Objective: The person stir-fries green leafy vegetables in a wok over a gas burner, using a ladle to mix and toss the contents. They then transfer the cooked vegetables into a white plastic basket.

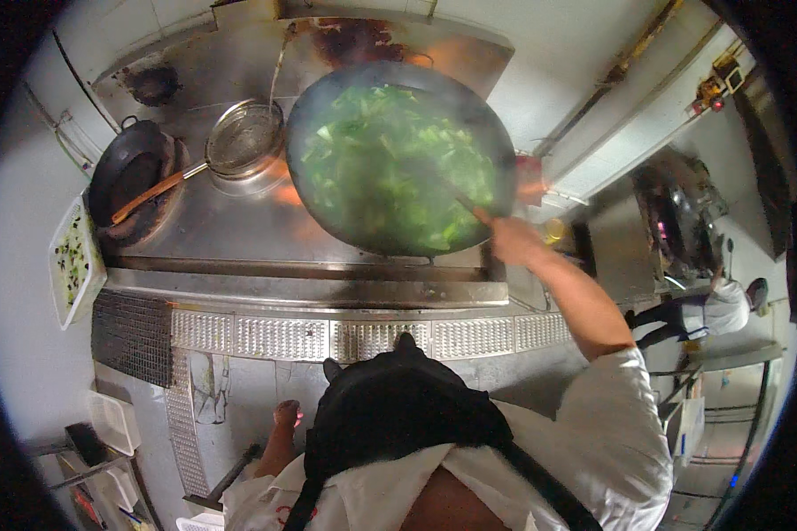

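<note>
A large black wok (297, 192) stands on the stainless steel range (239, 222), full of chopped leafy greens (385, 169) under rising steam. My right hand (517, 240) grips the handle of a cooking utensil (466, 200) at the wok's near right rim. The utensil's working end is hidden among the greens and steam. My left hand (287, 413) hangs low beside my black apron (405, 411), away from the range. Its fingers look curled, but whether they hold anything is unclear.
A wood-handled strainer (242, 136) rests left of the wok, and a smaller black wok (129, 172) sits farther left. Beside it is a white basket (73, 265) with green scraps. Metal grating (282, 337) runs along the floor. Another person (720, 308) stands at far right.
</note>
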### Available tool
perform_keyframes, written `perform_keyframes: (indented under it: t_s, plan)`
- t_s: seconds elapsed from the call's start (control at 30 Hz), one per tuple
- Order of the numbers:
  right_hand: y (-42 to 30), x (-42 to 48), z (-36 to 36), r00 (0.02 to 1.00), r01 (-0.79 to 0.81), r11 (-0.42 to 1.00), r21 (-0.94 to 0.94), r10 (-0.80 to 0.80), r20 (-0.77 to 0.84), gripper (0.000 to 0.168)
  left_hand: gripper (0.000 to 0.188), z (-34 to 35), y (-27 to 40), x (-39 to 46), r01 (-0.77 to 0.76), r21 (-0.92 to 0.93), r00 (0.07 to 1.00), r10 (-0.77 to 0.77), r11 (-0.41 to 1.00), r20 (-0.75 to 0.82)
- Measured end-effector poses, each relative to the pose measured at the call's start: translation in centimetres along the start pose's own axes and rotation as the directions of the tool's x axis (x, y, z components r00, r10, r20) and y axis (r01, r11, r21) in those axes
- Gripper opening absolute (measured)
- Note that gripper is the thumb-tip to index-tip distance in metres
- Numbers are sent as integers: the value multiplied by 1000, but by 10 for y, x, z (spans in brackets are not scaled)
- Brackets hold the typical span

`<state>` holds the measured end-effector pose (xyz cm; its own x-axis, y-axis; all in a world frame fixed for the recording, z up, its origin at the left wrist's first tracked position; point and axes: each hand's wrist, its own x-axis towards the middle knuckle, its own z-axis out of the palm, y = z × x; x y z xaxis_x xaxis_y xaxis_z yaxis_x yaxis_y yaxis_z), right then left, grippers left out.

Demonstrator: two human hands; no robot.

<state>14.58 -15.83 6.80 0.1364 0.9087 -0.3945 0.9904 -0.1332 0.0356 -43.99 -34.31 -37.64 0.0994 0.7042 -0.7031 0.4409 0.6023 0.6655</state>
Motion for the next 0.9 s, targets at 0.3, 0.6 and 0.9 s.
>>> perform_keyframes:
  t_s: [0.3, 0.6, 0.9]
  plan:
    - [36, 173, 52, 927, 202, 979, 13, -187, -325, 61, 13, 36, -3, -4, 140, -601, 981, -191, 787, -20]
    - [58, 143, -56, 999, 2, 435, 900, -45, 20, 67, 14, 83, -43, -41, 122, -124, 989, -131, 985, -72]
    - [112, 181, -44, 997, -70, 378, 923, 62, 50, 53, 16, 77, -49, -32, -99, -40, 984, 92, 994, -153]
